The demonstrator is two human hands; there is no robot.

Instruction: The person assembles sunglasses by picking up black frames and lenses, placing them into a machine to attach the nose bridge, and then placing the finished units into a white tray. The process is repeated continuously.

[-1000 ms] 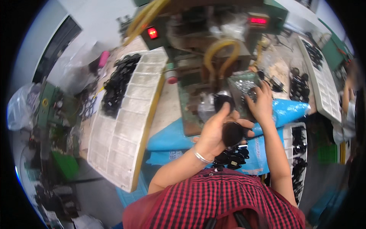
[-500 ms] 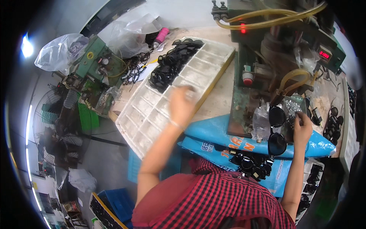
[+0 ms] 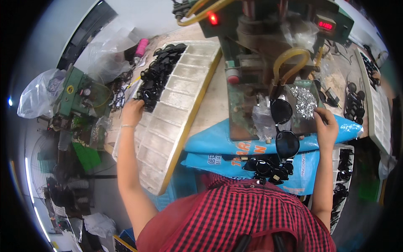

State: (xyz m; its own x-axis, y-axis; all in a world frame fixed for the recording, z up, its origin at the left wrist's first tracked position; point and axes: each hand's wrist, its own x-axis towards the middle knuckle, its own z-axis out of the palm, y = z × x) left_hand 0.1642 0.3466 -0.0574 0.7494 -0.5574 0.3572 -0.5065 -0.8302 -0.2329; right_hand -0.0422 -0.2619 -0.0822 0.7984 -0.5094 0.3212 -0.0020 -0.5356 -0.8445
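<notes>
workbench (image 3: pixel 212 105) cluttered: green machine (image 3: pixel 268 38), white compartment tray (image 3: pixel 176 113).

A green machine (image 3: pixel 268 54) with a yellow hose (image 3: pixel 289 63) is blocking the far middle of the surface (image 3: pixel 210 109), leaving only a bare strip between it and the white compartment tray (image 3: pixel 176 113). Black sunglasses (image 3: pixel 157 80) are crowding the tray's far cells, while its near cells are lying open. Sunglasses (image 3: pixel 283 126) and blue sacks (image 3: pixel 226 143) are filling the near edge.
</notes>
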